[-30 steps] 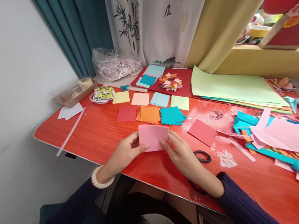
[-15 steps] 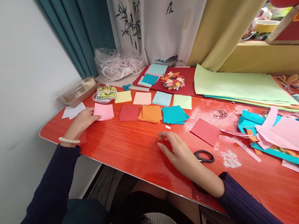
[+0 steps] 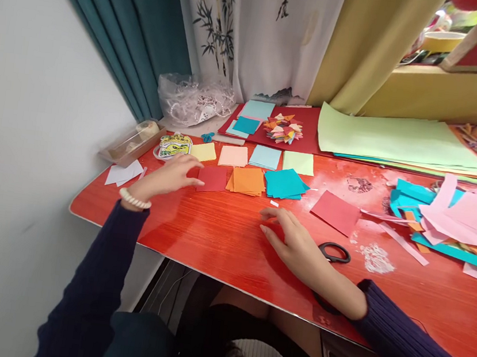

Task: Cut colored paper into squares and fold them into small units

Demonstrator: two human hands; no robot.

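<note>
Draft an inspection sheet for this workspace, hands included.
Surface: red table, whitish residue at right.
Work things: red stack, orange stack and teal stack of paper squares.
Clutter: paper offcuts at right; black-handled scissors partly hidden by the right forearm.
Hands: left hand at the red stack, right hand nearest the teal stack; both open, seemingly empty.
Cables: thin pale cord below the table.
Surroundings: curtains behind, plain wall at left.

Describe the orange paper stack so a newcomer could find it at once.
On the red table, below the white curtain, lie two rows of small paper squares. In the nearer row, the orange stack sits between the red stack and the teal stack; it is those rows' only orange one.
</note>
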